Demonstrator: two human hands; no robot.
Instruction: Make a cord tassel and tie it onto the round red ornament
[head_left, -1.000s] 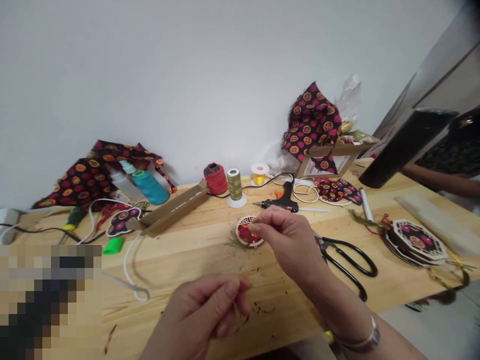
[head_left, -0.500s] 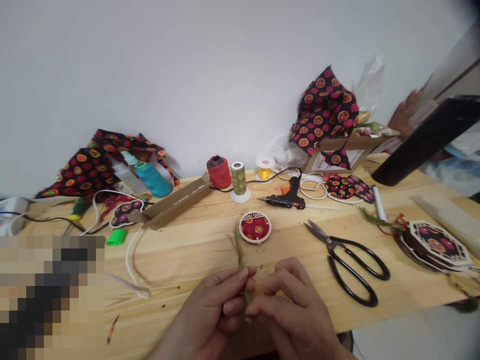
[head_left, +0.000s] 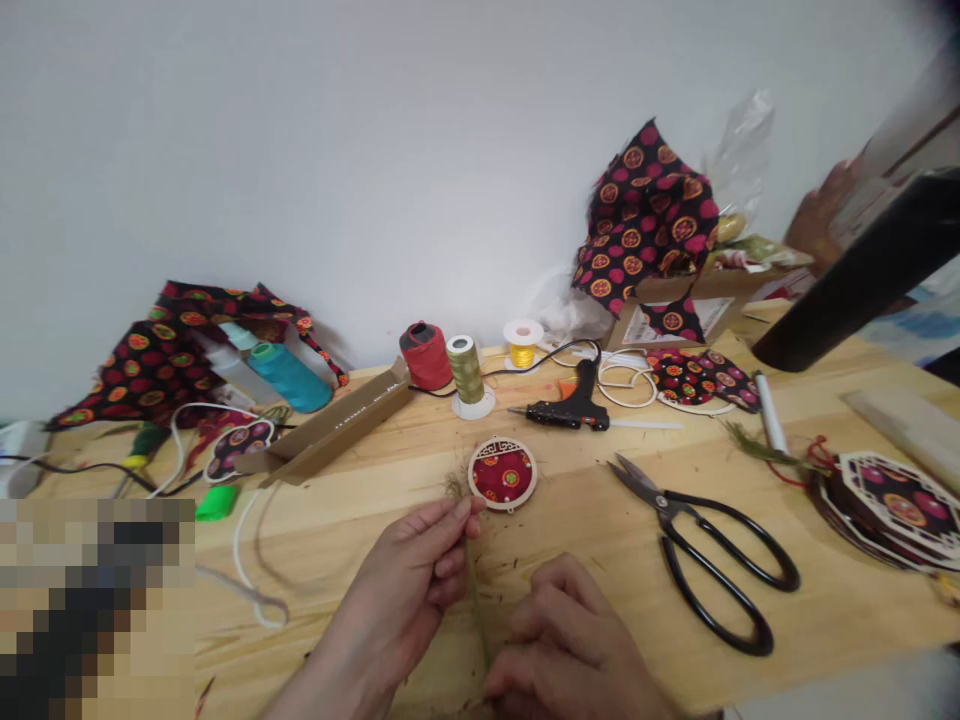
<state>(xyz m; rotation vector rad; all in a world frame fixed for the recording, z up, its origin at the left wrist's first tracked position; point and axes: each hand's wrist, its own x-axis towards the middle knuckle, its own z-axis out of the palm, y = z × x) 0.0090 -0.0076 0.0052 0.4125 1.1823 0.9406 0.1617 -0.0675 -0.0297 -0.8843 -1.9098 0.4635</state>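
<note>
Over the near part of the wooden table, I see a thin green cord stretched between two hands: the left hand pinches it near its frayed upper end, fingers folded in, while the right hand, fingers curled nearly closed, grips it lower down. Just beyond the left fingertips lies a round fabric-filled ornament, with black-handled scissors, blades slightly parted, to its right. Farther back sit a black glue gun and red, olive and yellow spools.
</note>
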